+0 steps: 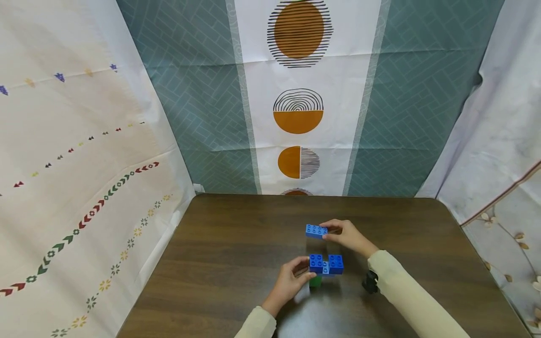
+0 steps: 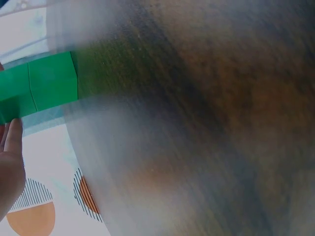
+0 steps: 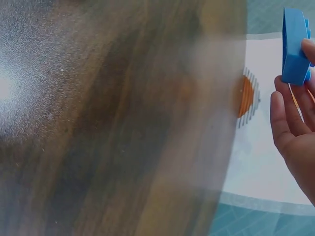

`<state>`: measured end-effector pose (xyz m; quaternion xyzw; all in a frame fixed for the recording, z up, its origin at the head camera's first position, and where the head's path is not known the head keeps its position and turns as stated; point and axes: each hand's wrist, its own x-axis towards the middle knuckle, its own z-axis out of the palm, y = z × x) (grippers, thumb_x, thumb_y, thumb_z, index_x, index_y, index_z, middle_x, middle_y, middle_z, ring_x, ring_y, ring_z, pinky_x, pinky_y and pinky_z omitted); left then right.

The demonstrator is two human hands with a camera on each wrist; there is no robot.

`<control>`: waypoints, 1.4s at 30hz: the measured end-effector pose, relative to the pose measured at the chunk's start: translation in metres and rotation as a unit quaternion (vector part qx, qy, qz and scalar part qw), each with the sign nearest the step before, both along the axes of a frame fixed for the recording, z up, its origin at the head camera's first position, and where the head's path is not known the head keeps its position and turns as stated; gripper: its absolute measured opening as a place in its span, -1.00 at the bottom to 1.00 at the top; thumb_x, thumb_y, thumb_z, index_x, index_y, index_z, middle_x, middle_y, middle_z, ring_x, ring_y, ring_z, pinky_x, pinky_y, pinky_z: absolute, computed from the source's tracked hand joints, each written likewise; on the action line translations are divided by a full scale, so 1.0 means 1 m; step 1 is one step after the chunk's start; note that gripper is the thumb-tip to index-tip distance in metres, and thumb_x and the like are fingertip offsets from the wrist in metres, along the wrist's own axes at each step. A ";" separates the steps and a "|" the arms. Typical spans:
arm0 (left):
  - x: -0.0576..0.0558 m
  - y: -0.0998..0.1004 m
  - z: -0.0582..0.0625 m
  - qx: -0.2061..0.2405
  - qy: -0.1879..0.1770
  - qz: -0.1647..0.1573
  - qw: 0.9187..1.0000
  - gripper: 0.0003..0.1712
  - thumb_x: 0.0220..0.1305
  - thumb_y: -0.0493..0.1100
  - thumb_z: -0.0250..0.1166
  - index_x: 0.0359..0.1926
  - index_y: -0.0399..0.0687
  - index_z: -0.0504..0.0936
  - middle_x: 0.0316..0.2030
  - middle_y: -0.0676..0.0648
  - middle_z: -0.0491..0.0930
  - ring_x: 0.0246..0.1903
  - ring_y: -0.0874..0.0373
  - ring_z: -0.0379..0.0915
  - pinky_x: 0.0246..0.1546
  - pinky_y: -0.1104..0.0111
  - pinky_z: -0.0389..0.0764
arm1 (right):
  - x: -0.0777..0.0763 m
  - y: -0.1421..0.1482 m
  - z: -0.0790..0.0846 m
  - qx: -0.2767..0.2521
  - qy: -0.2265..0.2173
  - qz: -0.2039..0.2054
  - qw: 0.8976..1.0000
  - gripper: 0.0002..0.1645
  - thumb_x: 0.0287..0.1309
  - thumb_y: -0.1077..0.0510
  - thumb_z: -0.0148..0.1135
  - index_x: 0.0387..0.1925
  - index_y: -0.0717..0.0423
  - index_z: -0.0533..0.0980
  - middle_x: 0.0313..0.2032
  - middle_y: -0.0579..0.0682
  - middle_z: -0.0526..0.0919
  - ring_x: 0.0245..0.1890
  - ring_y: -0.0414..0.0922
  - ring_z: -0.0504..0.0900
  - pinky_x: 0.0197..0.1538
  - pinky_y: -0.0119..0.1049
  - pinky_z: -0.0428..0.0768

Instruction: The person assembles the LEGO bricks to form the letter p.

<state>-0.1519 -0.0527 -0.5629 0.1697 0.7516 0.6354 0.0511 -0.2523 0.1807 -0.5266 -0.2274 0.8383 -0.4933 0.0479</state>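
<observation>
Between the thumb and fingers of my right hand is a light blue toy building brick, its studs facing up in the head view. The right wrist view shows the same brick from its hollow side, pinched at one end by the fingertips. My left hand grips the left side of a stack of building bricks. Two dark blue bricks top this stack, with a light blue brick showing between them. Lower down are green bricks, and the left fingers lie against them. The held brick is just beyond the stack.
Both hands work over a dark brown wooden table. At its far edge hangs a patterned cloth with orange circles, and light cloths hang at the left and right sides. A black wrist device sits by the right cuff.
</observation>
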 end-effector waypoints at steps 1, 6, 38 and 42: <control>0.000 0.000 0.000 0.001 0.001 0.000 1.000 -0.63 0.22 -0.23 0.34 0.05 -0.20 0.58 -0.01 -0.16 0.63 0.03 0.01 0.55 0.04 0.31 0.58 | 0.001 0.000 0.002 0.000 0.001 0.000 1.000 -0.56 0.18 0.14 0.33 0.08 0.22 0.55 -0.04 0.14 0.63 -0.12 0.01 0.63 -0.06 -0.18 0.66; 0.001 0.001 0.001 0.014 0.007 -0.002 1.000 -0.63 0.20 -0.30 0.34 0.04 -0.27 0.57 -0.01 -0.24 0.61 0.03 -0.09 0.54 0.04 0.25 0.58 | 0.005 0.003 0.010 -0.008 0.003 0.004 1.000 -0.57 0.16 0.12 0.35 0.07 0.15 0.57 -0.06 0.09 0.64 -0.13 -0.03 0.63 -0.05 -0.20 0.65; 0.011 0.002 0.032 0.018 0.029 -0.005 0.999 -0.66 0.20 -0.39 0.31 0.01 -0.41 0.54 -0.05 -0.38 0.59 0.01 -0.27 0.52 0.03 0.04 0.55 | 0.054 0.014 0.047 0.005 0.032 0.046 0.998 -0.60 0.16 0.15 0.34 0.05 0.09 0.57 -0.05 0.01 0.63 -0.16 -0.12 0.59 -0.06 -0.17 0.66; 0.012 0.002 0.033 0.012 0.029 -0.006 0.999 -0.66 0.22 -0.37 0.31 0.02 -0.38 0.55 -0.04 -0.36 0.60 0.02 -0.24 0.53 0.03 0.06 0.56 | 0.061 0.013 0.048 0.015 0.028 0.048 0.998 -0.61 0.16 0.16 0.34 0.05 0.07 0.56 -0.05 0.00 0.62 -0.15 -0.13 0.59 -0.05 -0.23 0.65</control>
